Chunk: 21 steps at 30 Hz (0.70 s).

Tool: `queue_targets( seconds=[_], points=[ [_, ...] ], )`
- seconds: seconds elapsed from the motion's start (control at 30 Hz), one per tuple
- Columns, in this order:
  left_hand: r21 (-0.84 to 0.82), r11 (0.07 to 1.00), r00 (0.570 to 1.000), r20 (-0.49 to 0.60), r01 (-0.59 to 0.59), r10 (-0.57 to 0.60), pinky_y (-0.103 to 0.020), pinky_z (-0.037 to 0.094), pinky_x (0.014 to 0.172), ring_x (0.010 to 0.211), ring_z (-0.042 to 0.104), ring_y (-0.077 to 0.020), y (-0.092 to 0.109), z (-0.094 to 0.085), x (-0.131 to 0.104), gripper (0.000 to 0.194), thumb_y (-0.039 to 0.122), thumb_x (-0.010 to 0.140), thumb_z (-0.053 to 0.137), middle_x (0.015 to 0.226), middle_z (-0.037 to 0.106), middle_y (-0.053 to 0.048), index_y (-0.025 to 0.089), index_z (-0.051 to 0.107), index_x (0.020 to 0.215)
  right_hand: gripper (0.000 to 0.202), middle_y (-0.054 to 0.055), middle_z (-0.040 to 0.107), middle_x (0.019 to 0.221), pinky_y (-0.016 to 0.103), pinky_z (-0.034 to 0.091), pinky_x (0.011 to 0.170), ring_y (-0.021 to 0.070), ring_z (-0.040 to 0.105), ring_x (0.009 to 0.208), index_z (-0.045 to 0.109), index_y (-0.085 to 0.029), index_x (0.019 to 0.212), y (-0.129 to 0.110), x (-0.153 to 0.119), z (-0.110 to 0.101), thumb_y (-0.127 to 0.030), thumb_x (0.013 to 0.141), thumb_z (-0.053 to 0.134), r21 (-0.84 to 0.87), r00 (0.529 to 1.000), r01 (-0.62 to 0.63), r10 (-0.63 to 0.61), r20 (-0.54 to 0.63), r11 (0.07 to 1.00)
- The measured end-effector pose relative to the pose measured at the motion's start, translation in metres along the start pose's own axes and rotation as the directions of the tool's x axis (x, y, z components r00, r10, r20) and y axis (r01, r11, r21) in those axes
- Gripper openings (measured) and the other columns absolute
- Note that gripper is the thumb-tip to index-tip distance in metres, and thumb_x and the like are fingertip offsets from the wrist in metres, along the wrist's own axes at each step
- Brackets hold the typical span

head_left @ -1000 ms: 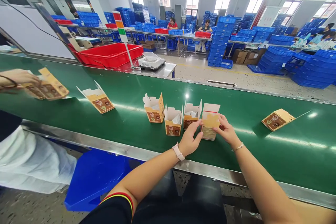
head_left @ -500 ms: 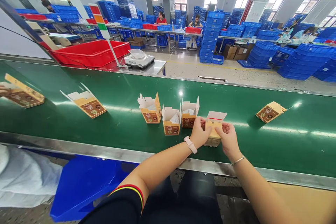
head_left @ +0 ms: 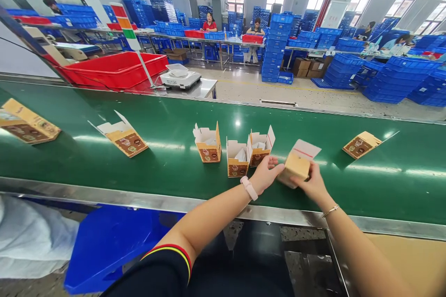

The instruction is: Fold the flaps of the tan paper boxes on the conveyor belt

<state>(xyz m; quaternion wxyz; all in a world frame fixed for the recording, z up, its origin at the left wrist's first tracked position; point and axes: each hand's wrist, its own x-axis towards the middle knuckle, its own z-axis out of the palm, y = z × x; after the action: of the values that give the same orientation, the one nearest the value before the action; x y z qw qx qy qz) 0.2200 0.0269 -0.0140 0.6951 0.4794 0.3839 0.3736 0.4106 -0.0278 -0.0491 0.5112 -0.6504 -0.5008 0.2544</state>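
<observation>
My right hand [head_left: 312, 184] grips a small yellow-brown carton [head_left: 297, 166] by its right side. The carton's inner flaps are folded in, and its white lid flap with a red strip stands up at the back; motion blurs it. My left hand [head_left: 265, 175], fingers stretched out, is beside the carton's left side; whether the thumb touches it I cannot tell. Left of that hand, an open carton [head_left: 238, 167] and a second open carton [head_left: 259, 155] each hold something white. A third open carton [head_left: 208, 151] stands farther left.
The cartons stand on a green conveyor belt [head_left: 167, 167] with a metal edge [head_left: 114, 199] nearest me. More cartons lie left, and one carton [head_left: 360, 145] is at right. Beyond the belt are a red bin [head_left: 114, 72], a scale [head_left: 180, 77], stacked blue crates [head_left: 277, 46] and seated people.
My left hand has let go of the carton. My right hand has turned and tilted it, moving slightly right. The open cartons at left have shifted right in view.
</observation>
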Motion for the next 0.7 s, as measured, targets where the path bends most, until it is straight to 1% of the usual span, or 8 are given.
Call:
queue_targets(
  seconds=[0.1, 0.17, 0.23, 0.3, 0.33, 0.4, 0.5, 0.7],
  points=[
    [0.1, 0.993, 0.997, 0.044, -0.066, 0.062, -0.032, 0.044, 0.088, 0.087, 0.058, -0.0152, -0.007, -0.013, -0.022, 0.013, 0.016, 0.077, 0.065, 0.092, 0.062, -0.006, 0.015, 0.056, 0.085, 0.118, 0.028, 0.029, 0.14, 0.068, 0.022, 0.105, 0.0468, 0.023, 0.134, 0.022, -0.011, 0.139, 0.008, 0.022, -0.017, -0.06, 0.049, 0.08, -0.27, 0.92, -0.065, -0.047, -0.39, 0.961],
    [0.15, 0.985, 0.996, 0.046, -0.089, 0.083, -0.029, 0.045, 0.081, 0.083, 0.057, -0.014, -0.011, -0.02, -0.031, 0.009, 0.014, 0.077, 0.063, 0.088, 0.062, -0.004, 0.016, 0.056, 0.082, 0.132, 0.032, 0.01, 0.147, 0.069, 0.008, 0.108, 0.0492, 0.003, 0.138, 0.011, -0.005, 0.143, 0.005, 0.036, -0.015, -0.061, 0.047, 0.081, -0.42, 0.866, -0.056, -0.166, -0.472, 0.906],
    [0.182, 0.978, 0.995, 0.012, -0.099, 0.098, -0.026, 0.045, 0.076, 0.081, 0.057, -0.0134, -0.014, -0.024, -0.035, 0.008, 0.012, 0.077, 0.062, 0.086, 0.062, -0.003, 0.016, 0.056, 0.08, 0.133, 0.029, 0.005, 0.15, 0.063, 0.007, 0.111, 0.0457, 0.0, 0.14, 0.011, -0.006, 0.145, -0.003, 0.047, 0.001, -0.06, 0.048, 0.082, -0.432, 0.915, 0.105, -0.258, -0.311, 0.896],
    [0.197, 0.976, 0.995, -0.016, -0.098, 0.103, -0.026, 0.045, 0.075, 0.078, 0.057, -0.0129, -0.016, -0.026, -0.034, 0.01, 0.009, 0.076, 0.062, 0.082, 0.062, -0.002, 0.016, 0.056, 0.079, 0.125, 0.023, 0.02, 0.148, 0.057, 0.018, 0.113, 0.0402, 0.014, 0.14, 0.019, -0.013, 0.145, -0.013, 0.058, 0.026, -0.058, 0.048, 0.083, -0.25, 0.964, 0.258, -0.266, 0.0, 0.933],
    [0.201, 0.975, 0.994, -0.027, -0.097, 0.104, -0.026, 0.045, 0.075, 0.077, 0.057, -0.0127, -0.017, -0.026, -0.033, 0.011, 0.008, 0.076, 0.061, 0.081, 0.062, -0.002, 0.016, 0.055, 0.079, 0.121, 0.021, 0.03, 0.144, 0.055, 0.026, 0.111, 0.038, 0.024, 0.137, 0.024, -0.016, 0.144, -0.017, 0.064, 0.039, -0.056, 0.047, 0.084, -0.122, 0.96, 0.252, -0.232, 0.159, 0.96],
    [0.205, 0.974, 0.993, -0.049, -0.095, 0.107, -0.026, 0.046, 0.075, 0.078, 0.058, -0.013, -0.017, -0.026, -0.03, 0.013, 0.006, 0.076, 0.061, 0.081, 0.062, -0.002, 0.016, 0.055, 0.082, 0.109, 0.016, 0.051, 0.129, 0.052, 0.04, 0.102, 0.0348, 0.046, 0.123, 0.037, -0.019, 0.137, -0.024, 0.074, 0.059, -0.051, 0.046, 0.086, 0.081, 0.906, 0.108, -0.131, 0.403, 0.991],
    [0.242, 0.966, 0.992, -0.056, -0.094, 0.111, -0.027, 0.046, 0.071, 0.083, 0.06, -0.0151, -0.018, -0.027, -0.03, 0.017, 0.008, 0.077, 0.06, 0.09, 0.065, -0.006, 0.016, 0.054, 0.091, 0.078, 0.011, 0.067, 0.102, 0.046, 0.05, 0.09, 0.0298, 0.062, 0.097, 0.058, -0.016, 0.116, -0.026, 0.086, 0.062, -0.041, 0.048, 0.087, 0.213, 0.824, -0.105, -0.034, 0.565, 0.971],
    [0.379, 0.88, 0.954, 0.025, -0.286, 0.299, -0.038, 0.049, 0.084, 0.108, 0.057, -0.0251, -0.035, -0.028, -0.039, 0.043, 0.02, 0.074, 0.065, 0.119, 0.059, -0.014, 0.017, 0.051, 0.114, 0.053, 0.008, 0.072, 0.09, 0.042, 0.051, 0.086, 0.0274, 0.067, 0.087, 0.072, -0.017, 0.094, -0.011, 0.083, 0.003, -0.039, 0.048, 0.088, 0.245, 0.637, -0.344, 0.034, 0.77, 0.906]
  ],
)
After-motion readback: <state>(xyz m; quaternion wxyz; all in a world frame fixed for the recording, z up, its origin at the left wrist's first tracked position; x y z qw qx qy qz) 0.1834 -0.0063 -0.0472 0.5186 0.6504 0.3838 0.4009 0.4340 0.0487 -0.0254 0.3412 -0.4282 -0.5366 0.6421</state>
